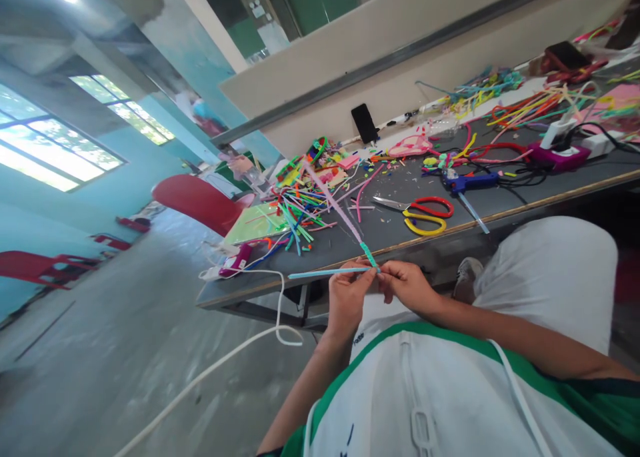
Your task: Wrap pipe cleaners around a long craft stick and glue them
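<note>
In front of my lap, over the table's near edge, both hands meet in a pinch. A light blue pipe cleaner (pixel 325 272) passes through the fingers of my left hand (pixel 347 297), its free end pointing left. From the fingertips a pink pipe cleaner (pixel 333 200) rises up and to the left, with a green wrapped section (pixel 369 254) at its lower end. My right hand (pixel 407 285) is closed at that lower end, against the left fingertips. The exact point where the pieces join is hidden by the fingers.
On the grey table (pixel 345 244) lie scissors (pixel 423 210) with red and yellow handles, a blue glue gun (pixel 473 182), heaped pipe cleaners (pixel 300 207) and a purple power strip (pixel 557 157). A phone (pixel 365 123) leans at the back. A white cable (pixel 225 357) hangs off the left end.
</note>
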The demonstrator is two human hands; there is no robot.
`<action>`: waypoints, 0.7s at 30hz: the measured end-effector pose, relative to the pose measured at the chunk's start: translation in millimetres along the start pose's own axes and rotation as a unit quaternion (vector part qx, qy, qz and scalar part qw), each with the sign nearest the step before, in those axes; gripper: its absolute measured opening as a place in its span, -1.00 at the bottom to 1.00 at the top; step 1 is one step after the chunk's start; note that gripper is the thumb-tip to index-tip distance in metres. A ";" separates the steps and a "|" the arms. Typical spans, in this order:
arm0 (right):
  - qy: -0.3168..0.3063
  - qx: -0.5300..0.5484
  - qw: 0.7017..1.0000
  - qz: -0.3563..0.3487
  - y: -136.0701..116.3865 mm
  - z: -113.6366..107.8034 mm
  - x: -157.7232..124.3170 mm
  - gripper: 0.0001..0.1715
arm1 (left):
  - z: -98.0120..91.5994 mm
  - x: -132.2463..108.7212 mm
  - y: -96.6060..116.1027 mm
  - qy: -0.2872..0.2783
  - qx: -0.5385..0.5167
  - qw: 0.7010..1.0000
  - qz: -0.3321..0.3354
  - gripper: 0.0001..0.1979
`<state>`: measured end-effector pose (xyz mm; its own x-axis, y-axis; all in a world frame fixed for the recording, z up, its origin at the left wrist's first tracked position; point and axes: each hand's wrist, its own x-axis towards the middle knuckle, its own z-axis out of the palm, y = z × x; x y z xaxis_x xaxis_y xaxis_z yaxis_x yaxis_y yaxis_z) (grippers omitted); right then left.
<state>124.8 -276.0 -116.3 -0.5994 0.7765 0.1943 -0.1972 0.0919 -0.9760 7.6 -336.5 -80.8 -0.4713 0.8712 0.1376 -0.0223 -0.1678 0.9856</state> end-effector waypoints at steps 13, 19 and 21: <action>-0.178 0.430 0.877 0.120 0.1 2.9 -2.1 -0.74 | 1.4 1.0 7.2 -0.070 -0.172 0.979 -0.082 -0.86; -0.288 0.533 0.778 0.167 14.2 -0.4 -3.1 -0.81 | 4.1 2.0 2.9 -0.108 -0.168 0.977 -0.077 -0.85; -0.321 0.545 0.756 0.168 17.4 -1.6 -2.7 -0.78 | 5.5 0.7 3.0 -0.114 -0.162 0.977 -0.073 -0.85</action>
<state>124.3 -275.5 -134.0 -0.9417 0.1473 0.3024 -0.2631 -0.8827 -0.3893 12.1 -333.8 -77.2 -0.2346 0.9707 0.0516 -0.3703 -0.1383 0.9186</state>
